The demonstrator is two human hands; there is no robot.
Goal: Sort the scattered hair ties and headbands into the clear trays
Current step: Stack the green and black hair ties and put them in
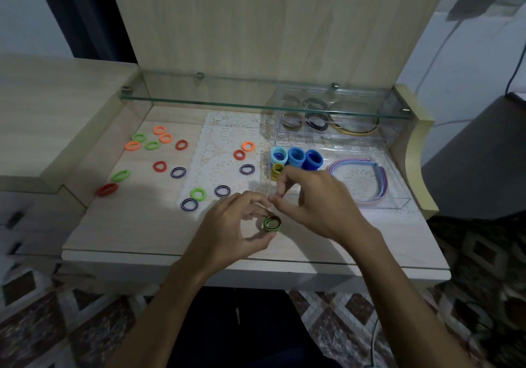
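My left hand (pixel 230 225) holds a small stack of green and dark hair ties (pixel 271 223) between thumb and fingers, just above the table's front edge. My right hand (pixel 310 199) hovers next to it with fingers curled, its fingertips near the stack; whether it pinches anything is unclear. The near clear tray (pixel 398 201) holds blue hair ties (pixel 297 157), yellow ties (pixel 276 169) and pastel headbands (pixel 378 179). The far clear tray (pixel 390 137) holds dark and tan ties and a headband. Loose orange (pixel 159 130), green (pixel 197 194), red (pixel 159 166) and dark purple ties (pixel 189 204) lie scattered on the left.
A glass shelf (pixel 199 100) runs over the back of the table, above the far tray. A white lace mat (pixel 225 139) lies in the middle. A raised wooden cabinet top (pixel 42 117) borders the left side. Patterned floor lies below the front edge.
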